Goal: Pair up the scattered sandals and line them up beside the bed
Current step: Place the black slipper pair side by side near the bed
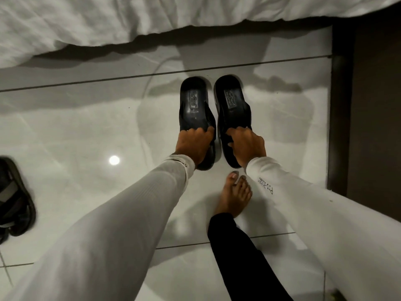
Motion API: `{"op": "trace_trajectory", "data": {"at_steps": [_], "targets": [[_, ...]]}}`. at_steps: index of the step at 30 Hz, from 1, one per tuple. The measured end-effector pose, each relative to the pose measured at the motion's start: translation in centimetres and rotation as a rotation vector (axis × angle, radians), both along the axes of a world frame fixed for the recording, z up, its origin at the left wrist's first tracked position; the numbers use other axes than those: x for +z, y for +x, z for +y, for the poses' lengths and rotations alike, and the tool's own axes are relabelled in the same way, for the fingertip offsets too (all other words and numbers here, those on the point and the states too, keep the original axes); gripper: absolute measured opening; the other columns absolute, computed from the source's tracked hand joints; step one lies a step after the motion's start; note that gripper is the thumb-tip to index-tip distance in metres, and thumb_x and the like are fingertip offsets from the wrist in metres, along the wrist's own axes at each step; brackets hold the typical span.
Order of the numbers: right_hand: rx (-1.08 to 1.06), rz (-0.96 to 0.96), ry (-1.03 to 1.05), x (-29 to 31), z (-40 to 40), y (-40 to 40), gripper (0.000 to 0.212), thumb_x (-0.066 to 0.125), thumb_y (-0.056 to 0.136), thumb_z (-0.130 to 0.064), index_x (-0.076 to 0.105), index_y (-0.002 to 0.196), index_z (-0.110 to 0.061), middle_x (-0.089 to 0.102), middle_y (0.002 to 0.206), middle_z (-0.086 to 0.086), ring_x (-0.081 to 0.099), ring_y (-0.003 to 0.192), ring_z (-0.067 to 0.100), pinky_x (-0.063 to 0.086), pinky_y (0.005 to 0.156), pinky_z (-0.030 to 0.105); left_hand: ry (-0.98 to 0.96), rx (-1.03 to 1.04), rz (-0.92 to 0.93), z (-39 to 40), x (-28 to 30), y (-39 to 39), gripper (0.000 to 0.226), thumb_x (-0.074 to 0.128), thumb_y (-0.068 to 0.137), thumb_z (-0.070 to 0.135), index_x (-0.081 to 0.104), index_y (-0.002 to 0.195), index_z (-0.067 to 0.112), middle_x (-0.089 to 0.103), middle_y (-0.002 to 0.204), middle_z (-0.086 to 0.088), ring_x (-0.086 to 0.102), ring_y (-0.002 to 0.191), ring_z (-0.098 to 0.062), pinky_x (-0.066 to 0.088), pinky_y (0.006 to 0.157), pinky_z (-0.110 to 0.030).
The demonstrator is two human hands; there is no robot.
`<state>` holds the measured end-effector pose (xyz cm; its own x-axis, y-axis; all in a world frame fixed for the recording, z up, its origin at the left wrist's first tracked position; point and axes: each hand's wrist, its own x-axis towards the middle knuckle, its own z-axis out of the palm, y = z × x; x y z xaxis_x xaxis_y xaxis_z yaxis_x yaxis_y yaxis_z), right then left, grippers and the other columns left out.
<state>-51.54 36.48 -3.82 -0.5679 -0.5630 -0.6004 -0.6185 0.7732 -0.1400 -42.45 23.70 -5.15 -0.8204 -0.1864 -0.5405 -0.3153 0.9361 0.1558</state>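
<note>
Single head view, looking steeply down at the floor (pixel 76 131). Bed (pixel 108 20) edge along top. Close range, arm's reach.

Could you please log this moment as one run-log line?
left hand: gripping left black sandal | right hand: gripping right black sandal | pair: side by side near bed | another sandal: left edge, untouched

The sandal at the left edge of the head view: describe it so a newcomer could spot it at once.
Start at the white bed across the top, then drop down the pale tiled floor to the left edge. The strapped sandal lies there alone, partly cut off by the frame. Unlike the two black slides at centre, no hand touches it.
</note>
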Motion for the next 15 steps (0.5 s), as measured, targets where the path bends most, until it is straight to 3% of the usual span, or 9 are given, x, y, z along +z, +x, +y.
{"op": "trace_trajectory", "data": {"at_steps": [4,7,12,15], "targets": [[-0.021,0.001,-0.024,0.0,-0.4,-0.7,0.028,0.06,0.094,-0.012,0.063,0.121,-0.017,0.067,0.109,0.011,0.064,0.101,0.035,0.057,0.078,0.045,0.034,0.005,-0.025,-0.1,0.4,-0.2,0.038,0.051,0.097,0.029,0.046,0.132,0.015,0.07,0.108,-0.012,0.069,0.094,-0.038,0.054,0.076,-0.042],[-0.021,-0.013,-0.032,0.7,-0.7,-0.8,0.031,0.061,0.093,-0.01,0.061,0.124,-0.017,0.066,0.114,0.011,0.063,0.103,0.035,0.057,0.079,0.045,0.054,0.025,-0.039,0.2,1.2,0.1,0.05,0.046,0.098,0.027,0.035,0.145,0.014,0.065,0.122,-0.011,0.067,0.1,-0.039,0.053,0.077,-0.043],[0.054,0.038,-0.005,3.3,-0.9,0.8,0.048,0.061,0.093,-0.027,0.048,0.137,-0.015,0.06,0.129,0.013,0.058,0.113,0.036,0.05,0.093,0.047,0.049,0.064,0.015,0.1,3.6,3.0,0.061,0.041,0.099,0.031,0.021,0.152,0.01,0.04,0.152,-0.011,0.053,0.122,-0.035,0.046,0.09,-0.045],[0.081,0.06,0.028,5.2,-1.4,3.1,0.068,0.06,0.092,-0.038,0.032,0.15,-0.015,0.042,0.149,0.018,0.044,0.134,0.037,0.041,0.107,0.048,0.013,0.085,0.028,-0.8,5.2,6.5,0.069,0.04,0.098,0.04,0.013,0.154,0.009,0.024,0.159,-0.016,0.039,0.134,-0.034,0.039,0.099,-0.046]]}}
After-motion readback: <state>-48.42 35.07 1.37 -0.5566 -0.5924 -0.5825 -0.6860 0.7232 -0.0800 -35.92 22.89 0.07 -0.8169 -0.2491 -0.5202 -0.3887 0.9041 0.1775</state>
